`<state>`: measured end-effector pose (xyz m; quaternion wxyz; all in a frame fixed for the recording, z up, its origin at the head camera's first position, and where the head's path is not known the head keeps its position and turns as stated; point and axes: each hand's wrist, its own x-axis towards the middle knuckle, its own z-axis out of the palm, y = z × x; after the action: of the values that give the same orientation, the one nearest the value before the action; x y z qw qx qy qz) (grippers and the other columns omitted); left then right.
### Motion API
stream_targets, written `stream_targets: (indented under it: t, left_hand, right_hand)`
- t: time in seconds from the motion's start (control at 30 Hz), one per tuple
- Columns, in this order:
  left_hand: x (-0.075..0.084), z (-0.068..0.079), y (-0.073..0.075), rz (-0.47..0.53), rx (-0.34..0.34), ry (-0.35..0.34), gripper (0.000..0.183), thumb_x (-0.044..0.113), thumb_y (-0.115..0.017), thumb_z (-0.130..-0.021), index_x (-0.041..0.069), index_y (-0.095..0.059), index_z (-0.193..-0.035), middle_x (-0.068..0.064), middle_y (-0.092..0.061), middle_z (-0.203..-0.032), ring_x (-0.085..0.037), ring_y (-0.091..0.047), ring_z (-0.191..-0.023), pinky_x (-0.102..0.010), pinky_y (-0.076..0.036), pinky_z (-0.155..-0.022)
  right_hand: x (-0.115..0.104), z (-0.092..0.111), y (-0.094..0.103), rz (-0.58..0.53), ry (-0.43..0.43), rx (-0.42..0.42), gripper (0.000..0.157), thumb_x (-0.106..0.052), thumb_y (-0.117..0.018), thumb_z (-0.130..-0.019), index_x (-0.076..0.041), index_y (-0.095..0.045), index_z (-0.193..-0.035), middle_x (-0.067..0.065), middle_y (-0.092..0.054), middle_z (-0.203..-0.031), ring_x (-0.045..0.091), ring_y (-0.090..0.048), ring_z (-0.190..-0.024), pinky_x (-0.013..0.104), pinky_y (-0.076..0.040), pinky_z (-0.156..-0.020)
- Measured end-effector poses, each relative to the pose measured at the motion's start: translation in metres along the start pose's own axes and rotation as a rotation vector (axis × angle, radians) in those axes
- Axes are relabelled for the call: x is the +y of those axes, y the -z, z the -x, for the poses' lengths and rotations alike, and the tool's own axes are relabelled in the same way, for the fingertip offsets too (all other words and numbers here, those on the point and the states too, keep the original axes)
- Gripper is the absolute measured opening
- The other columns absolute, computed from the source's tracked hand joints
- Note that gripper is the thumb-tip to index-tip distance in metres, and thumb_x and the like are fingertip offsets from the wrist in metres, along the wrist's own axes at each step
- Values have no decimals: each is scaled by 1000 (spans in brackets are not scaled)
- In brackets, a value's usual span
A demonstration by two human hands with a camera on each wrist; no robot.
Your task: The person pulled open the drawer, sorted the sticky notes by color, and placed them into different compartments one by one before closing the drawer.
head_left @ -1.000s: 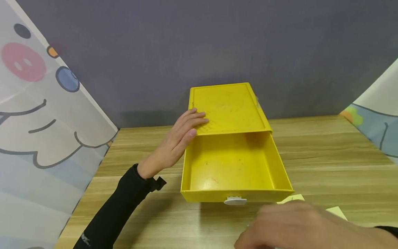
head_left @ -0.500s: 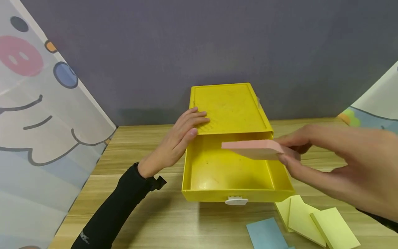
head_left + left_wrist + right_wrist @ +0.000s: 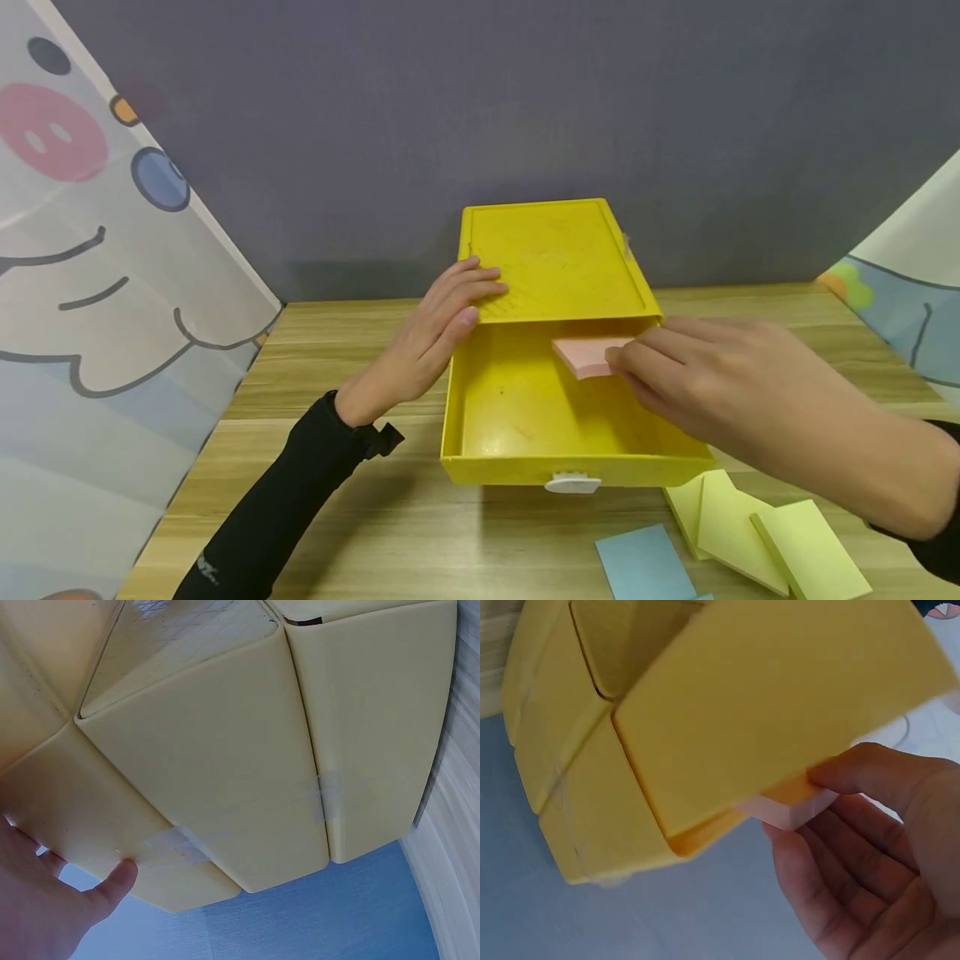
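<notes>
A yellow drawer cabinet (image 3: 562, 262) stands against the grey back wall, its top drawer (image 3: 517, 417) pulled out and showing a bare floor. My left hand (image 3: 416, 350) rests with extended fingers on the cabinet's top left edge; in the left wrist view its thumb (image 3: 116, 885) lies against the side wall. Over the drawer's right half, my right hand (image 3: 735, 383) pinches a pink sticky note pad (image 3: 585, 354) by its right end. The right wrist view shows the pad (image 3: 791, 810) between thumb and fingers, partly behind the drawer's side wall.
Several yellow sticky note pads (image 3: 810, 546) lie overlapping on the wooden table (image 3: 360, 533) at the front right. Beside them is a blue pad (image 3: 645, 562), cut off by the frame's bottom. A white handle (image 3: 573, 483) projects from the drawer front.
My right hand has risen from the table's front right with the pink sticky note pad and moved left over the drawer, then lower into it. My left hand stays put.
</notes>
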<state>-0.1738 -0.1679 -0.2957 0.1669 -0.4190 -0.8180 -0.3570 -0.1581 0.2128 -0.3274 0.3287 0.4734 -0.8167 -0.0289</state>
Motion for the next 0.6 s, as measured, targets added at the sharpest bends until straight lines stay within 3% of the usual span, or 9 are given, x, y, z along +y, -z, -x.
stream_targets:
  t: [0.1,0.23,0.33,0.6]
  left_hand:
    - [0,0,0,1,1,2,57,43,-22,-113,8,-54,-143,-10,-50,-154,-25,-28,-157,-41,-17,-135]
    - [-1,-1,0,6,-2,10,58,44,-21,-112,8,-54,-143,-9,-50,-154,-25,-27,-157,-41,-17,-135]
    - [-1,-1,0,9,-4,16,58,45,-21,-112,8,-54,-143,-9,-50,-155,-25,-27,-157,-41,-17,-135]
    - [-2,0,2,18,-14,35,62,48,-19,-111,8,-53,-143,-9,-48,-156,-24,-26,-158,-41,-16,-135]
  right_hand:
    - [-19,-38,42,-8,23,-73,15,-21,-65,-95,-28,-66,-109,-15,-54,-80,8,-44,-65,28,-39,-47]
    - [-40,-76,84,-38,31,-117,22,-1,-73,-80,-16,-60,-88,-9,-46,-69,7,-35,-57,22,-34,-46]
    - [-46,-87,92,-60,-2,-147,28,-5,-83,-74,-19,-60,-83,-12,-45,-66,5,-33,-56,20,-33,-47]
    - [-46,-92,81,-146,-116,-287,28,-24,-86,-81,-30,-59,-78,-19,-45,-67,-1,-33,-57,17,-31,-51]
